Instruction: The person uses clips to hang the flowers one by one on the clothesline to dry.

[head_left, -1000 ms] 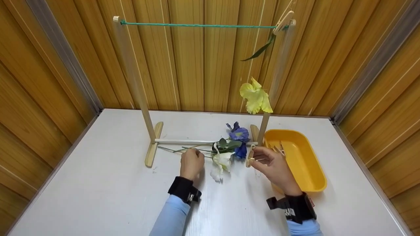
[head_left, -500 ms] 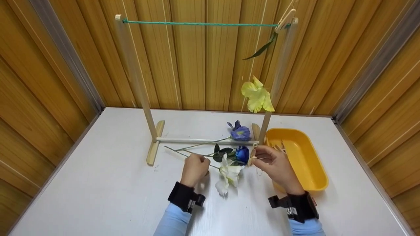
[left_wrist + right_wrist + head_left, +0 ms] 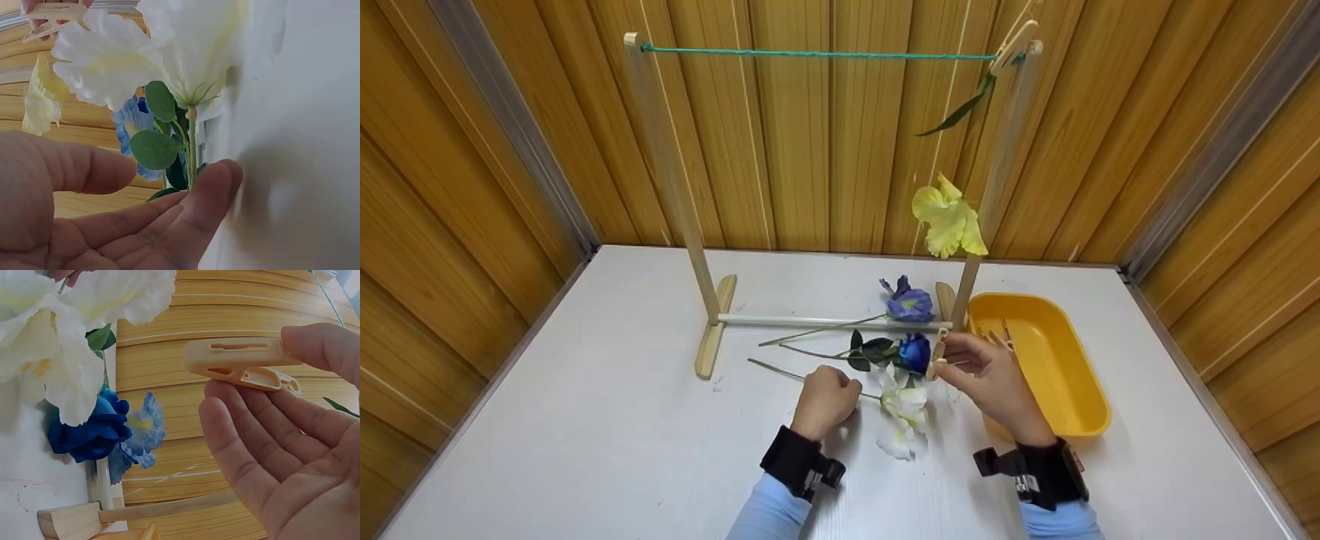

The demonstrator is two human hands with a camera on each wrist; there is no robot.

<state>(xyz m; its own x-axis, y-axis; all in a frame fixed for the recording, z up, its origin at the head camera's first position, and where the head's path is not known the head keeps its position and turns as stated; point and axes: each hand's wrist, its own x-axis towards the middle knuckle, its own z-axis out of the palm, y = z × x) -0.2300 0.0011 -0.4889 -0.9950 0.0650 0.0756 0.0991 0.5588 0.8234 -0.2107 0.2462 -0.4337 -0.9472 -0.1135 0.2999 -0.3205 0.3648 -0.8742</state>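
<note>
Over the stem of a white artificial flower (image 3: 904, 405) on the table is my left hand (image 3: 826, 401). In the left wrist view its thumb (image 3: 107, 170) stands apart from the fingers, and the stem (image 3: 192, 149) passes behind a fingertip. My right hand (image 3: 994, 386) pinches a wooden clothespin (image 3: 236, 355) between thumb and fingers, near the yellow tray. A blue rose (image 3: 915, 352) and a purple-blue flower (image 3: 911, 305) lie behind the white one, stems pointing left. From the green cord (image 3: 817, 54), a yellow flower (image 3: 949, 221) hangs head down by another clothespin (image 3: 1015, 46).
A wooden frame with a left post (image 3: 671, 165) and a right post (image 3: 1005, 165) holds the cord. Its low white crossbar (image 3: 780, 322) runs behind the stems. At the right stands a yellow tray (image 3: 1072, 375) with some clothespins inside. Wood-patterned walls enclose the white table (image 3: 585, 420).
My left hand has drawn the white flower toward the front and right, away from the other two, whose stems now lie apart. The right hand stays nearly still with the clothespin.
</note>
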